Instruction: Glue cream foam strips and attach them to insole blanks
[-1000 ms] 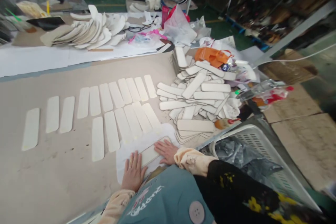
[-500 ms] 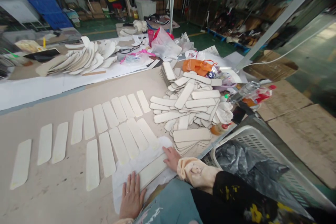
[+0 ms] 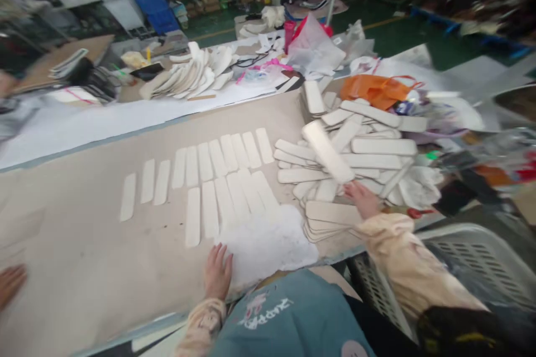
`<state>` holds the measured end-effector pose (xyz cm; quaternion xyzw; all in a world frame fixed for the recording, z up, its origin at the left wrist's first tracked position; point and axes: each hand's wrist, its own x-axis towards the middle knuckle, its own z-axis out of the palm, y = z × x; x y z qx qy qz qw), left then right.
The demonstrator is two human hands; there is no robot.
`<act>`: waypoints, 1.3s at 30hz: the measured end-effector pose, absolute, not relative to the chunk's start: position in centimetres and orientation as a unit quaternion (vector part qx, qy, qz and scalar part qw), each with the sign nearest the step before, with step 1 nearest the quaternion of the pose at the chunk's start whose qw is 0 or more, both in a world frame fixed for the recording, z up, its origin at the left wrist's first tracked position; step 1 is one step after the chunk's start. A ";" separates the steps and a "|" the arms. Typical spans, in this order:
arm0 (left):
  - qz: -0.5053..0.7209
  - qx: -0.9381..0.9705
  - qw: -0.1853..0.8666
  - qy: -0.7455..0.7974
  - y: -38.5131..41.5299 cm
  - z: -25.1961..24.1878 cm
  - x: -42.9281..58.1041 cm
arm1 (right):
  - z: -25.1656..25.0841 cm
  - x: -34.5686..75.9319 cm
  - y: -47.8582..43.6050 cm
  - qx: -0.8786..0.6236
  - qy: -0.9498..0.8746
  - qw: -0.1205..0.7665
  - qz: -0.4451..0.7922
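My right hand [image 3: 362,198] pinches the near end of a long white rounded strip [image 3: 328,150] and holds it tilted over a heap of similar strips [image 3: 379,163]. My left hand [image 3: 218,269] lies with its fingers stretched out at the left edge of a white sheet [image 3: 268,242], holding nothing. Beyond the sheet, several cream strips [image 3: 193,216] lie side by side in two rows, some with their near ends on its far edge. Close to my right forearm is a neat stack of strips [image 3: 333,213].
Another person's hand [image 3: 12,284] rests at the left table edge. Curved white pieces [image 3: 195,78] are piled at the back. An orange bag [image 3: 377,90] lies behind the heap, and a plastic basket [image 3: 473,234] stands at the right.
My right hand has lifted a strip off the sheet and carried it up and right over the heap. My left hand stays by the sheet. The view has turned left.
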<state>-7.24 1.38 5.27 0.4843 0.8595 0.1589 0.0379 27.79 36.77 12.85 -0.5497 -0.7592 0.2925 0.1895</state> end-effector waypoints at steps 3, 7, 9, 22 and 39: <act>0.099 0.404 0.043 0.908 1.0 6.4 -10.6 | 9.9 30.7 37.2 -0.535 -0.783 0.161 0.275; 0.027 0.339 0.055 0.939 -0.4 7.7 -15.3 | 4.1 33.3 35.5 -0.379 -0.907 0.054 0.174; -0.008 0.334 0.083 0.939 -0.9 8.3 -16.9 | 2.4 34.0 35.1 -0.368 -0.920 0.045 0.127; -0.139 0.401 0.173 0.889 0.7 8.1 -18.9 | 6.8 30.8 33.8 -0.313 -0.922 0.057 0.222; -0.109 0.469 0.133 0.867 0.8 11.3 -20.7 | 5.7 8.4 20.1 -0.119 -0.884 0.018 0.451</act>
